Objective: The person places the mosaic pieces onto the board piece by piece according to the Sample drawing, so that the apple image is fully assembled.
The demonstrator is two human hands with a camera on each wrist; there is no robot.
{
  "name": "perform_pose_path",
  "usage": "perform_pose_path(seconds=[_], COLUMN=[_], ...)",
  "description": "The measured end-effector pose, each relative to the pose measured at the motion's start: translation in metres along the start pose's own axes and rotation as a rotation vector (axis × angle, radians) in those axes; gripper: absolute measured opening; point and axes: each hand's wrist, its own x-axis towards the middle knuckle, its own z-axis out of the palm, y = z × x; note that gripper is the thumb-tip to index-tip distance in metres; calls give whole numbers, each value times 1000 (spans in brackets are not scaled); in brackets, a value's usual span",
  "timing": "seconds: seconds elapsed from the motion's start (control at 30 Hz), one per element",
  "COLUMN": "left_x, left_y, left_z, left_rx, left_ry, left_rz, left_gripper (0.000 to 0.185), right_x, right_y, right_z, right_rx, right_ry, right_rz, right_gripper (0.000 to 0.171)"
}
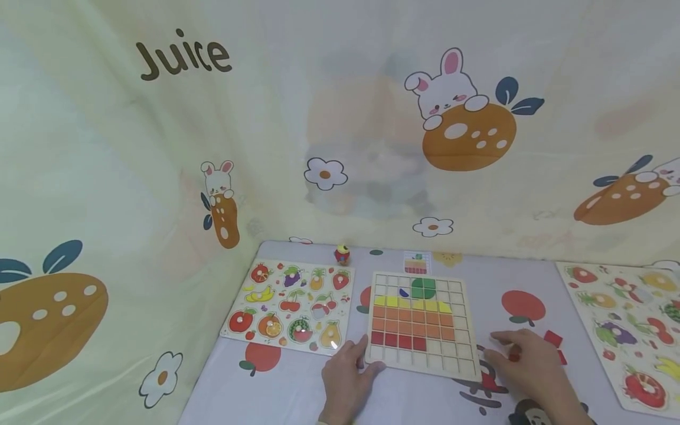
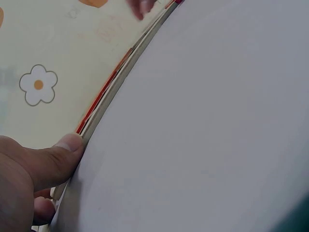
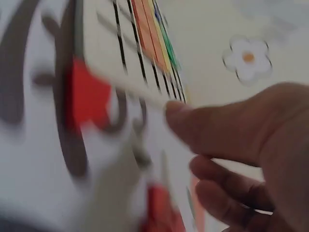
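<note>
A wooden grid board (image 1: 467, 330) lies on the table, partly filled with red, orange, yellow, green and blue square tiles. My left hand (image 1: 347, 378) grips its near left corner, the thumb on the front edge and fingers at the left side. Just right of the board hovers my right hand (image 1: 528, 360), its thumb and fingers apart in the right wrist view, with no piece visible between them. Loose red tiles (image 1: 553, 337) lie beside that hand, partly hidden by it. Red also shows under its fingers in the head view; I cannot tell what it is.
A fruit puzzle board (image 1: 281, 307) lies at the left, another fruit board (image 1: 605, 342) at the right. Behind the grid board are a small picture card (image 1: 417, 262) and a little red and yellow figure (image 1: 342, 255). A printed curtain (image 1: 372, 118) hangs behind the table.
</note>
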Motion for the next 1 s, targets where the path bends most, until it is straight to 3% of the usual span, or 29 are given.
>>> perform_pose_path(seconds=[0.17, 0.33, 0.67, 1.0], left_x=[1, 2, 2, 2], left_y=[-2, -4, -4, -4], left_z=[1, 2, 3, 4], left_rx=[-2, -8, 10, 10], left_ry=[3, 2, 7, 1], left_rz=[-14, -21, -8, -8], left_gripper=[67, 67, 66, 67], right_x=[2, 4, -1, -5], right_y=[26, 31, 31, 31], right_z=[-13, -12, -7, 0], right_rx=[-54, -41, 3, 67], right_ry=[-66, -121, -62, 83], right_rz=[20, 58, 58, -74], right_gripper=[54, 46, 37, 26])
